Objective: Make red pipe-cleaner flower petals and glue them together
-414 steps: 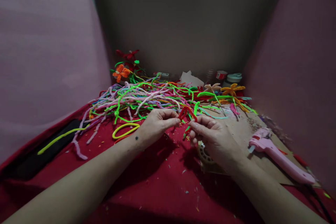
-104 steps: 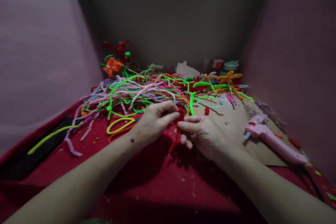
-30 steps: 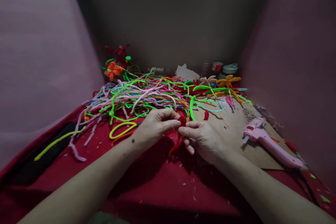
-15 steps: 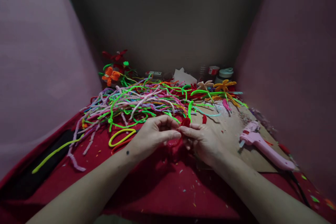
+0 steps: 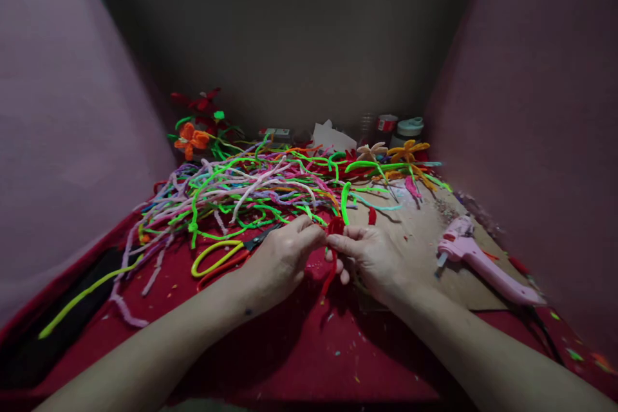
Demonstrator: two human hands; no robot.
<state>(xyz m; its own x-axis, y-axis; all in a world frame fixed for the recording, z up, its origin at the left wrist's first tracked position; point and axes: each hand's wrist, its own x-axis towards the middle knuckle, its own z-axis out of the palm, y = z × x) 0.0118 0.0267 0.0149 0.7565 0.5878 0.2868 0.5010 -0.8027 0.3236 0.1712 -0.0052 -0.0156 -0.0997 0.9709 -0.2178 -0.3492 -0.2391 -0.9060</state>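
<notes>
A red pipe cleaner (image 5: 335, 226), bent into a loop at its top with a tail hanging down, is between my hands at the middle of the table. My right hand (image 5: 369, 257) pinches it with thumb and forefinger. My left hand (image 5: 288, 254) has its fingers closed right beside it; its fingertips meet the red piece, though exactly what they grip is hidden. Beside my left wrist lie scissors (image 5: 218, 257) with yellow and red handles. A short red piece (image 5: 371, 215) rests on the cardboard (image 5: 463, 286) behind my right hand.
A tangled heap of coloured pipe cleaners (image 5: 251, 187) spreads behind my hands. At right lies a pink glue gun (image 5: 487, 264) on the cardboard, its cord trailing off the front. Pipe-cleaner flowers (image 5: 192, 140), a red-labelled container (image 5: 386, 123) and a lidded jar (image 5: 409, 132) stand at the back.
My left hand has turned and curled its fingers closed, knuckles up. The red pipe cleaner's tail now hangs below my right fingers. The view has shifted slightly, uncovering the scissors' pivot.
</notes>
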